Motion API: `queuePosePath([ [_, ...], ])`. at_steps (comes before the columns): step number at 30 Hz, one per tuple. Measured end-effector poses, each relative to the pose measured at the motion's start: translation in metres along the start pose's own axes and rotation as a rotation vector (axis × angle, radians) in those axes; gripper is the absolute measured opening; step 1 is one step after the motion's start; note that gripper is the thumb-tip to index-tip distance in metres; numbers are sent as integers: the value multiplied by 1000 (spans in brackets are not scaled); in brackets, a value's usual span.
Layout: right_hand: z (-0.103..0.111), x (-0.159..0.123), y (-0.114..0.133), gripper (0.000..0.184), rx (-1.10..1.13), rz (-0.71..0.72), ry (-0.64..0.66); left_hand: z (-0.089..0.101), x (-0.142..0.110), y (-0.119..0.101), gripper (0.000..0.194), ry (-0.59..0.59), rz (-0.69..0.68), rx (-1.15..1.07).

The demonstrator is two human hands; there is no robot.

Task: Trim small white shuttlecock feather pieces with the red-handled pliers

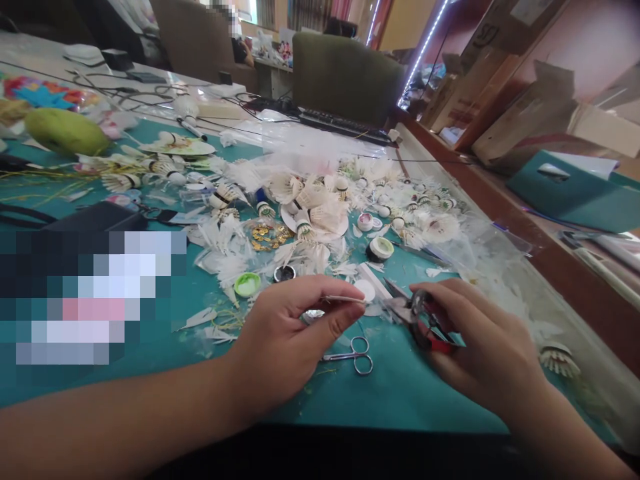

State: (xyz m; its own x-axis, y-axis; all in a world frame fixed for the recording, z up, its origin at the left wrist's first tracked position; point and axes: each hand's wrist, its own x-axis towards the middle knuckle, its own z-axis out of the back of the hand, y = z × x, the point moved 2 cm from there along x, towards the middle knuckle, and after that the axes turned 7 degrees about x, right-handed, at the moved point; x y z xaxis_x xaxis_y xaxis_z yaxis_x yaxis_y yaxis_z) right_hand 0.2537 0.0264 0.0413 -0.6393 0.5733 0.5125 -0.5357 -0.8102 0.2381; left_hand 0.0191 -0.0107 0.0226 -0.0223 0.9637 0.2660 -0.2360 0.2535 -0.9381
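Note:
My left hand (285, 340) pinches a thin, flat white piece (344, 299) between thumb and fingertips, seen nearly edge-on. I cannot tell whether it is a cut feather. In my right hand (485, 347) is a pair of pruning shears (419, 315) with red on the handles. Their blades are parted and point left, a short way from the white piece. Small metal scissors (362, 356) lie on the green mat (400, 393) below my left fingertips. Behind the fingers is a round white disc (366, 291).
Shuttlecocks (305, 227), loose feathers (227, 257) and plastic bags cover the table's middle. Open small pots, one green (247, 285) and one dark (284, 274), stand near my left hand. A mango-like green fruit (67, 131) lies left. A keyboard (345, 125) and chair (345, 80) are behind.

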Motion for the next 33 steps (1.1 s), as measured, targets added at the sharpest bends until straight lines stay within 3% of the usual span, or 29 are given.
queuePosePath([
  [3,-2,-1,10,16,271,-220,-63,-2,0,1,4,43,6,-12],
  [5,-5,-3,19,17,478,-329,-96,-3,0,1,3,100,3,-14],
  [9,-15,-4,33,24,701,-390,-105,-7,-1,-2,7,230,-34,-5],
  [12,-22,-2,35,25,816,-442,-148,-9,-2,-2,7,264,-41,14],
  [20,-26,-3,35,24,922,-467,-122,-10,-4,3,10,300,-58,30],
  [25,-25,-2,35,22,946,-466,-126,-11,-4,5,2,301,67,-83],
  [33,-27,-1,35,24,985,-450,-107,-16,-6,4,5,379,249,-294],
])
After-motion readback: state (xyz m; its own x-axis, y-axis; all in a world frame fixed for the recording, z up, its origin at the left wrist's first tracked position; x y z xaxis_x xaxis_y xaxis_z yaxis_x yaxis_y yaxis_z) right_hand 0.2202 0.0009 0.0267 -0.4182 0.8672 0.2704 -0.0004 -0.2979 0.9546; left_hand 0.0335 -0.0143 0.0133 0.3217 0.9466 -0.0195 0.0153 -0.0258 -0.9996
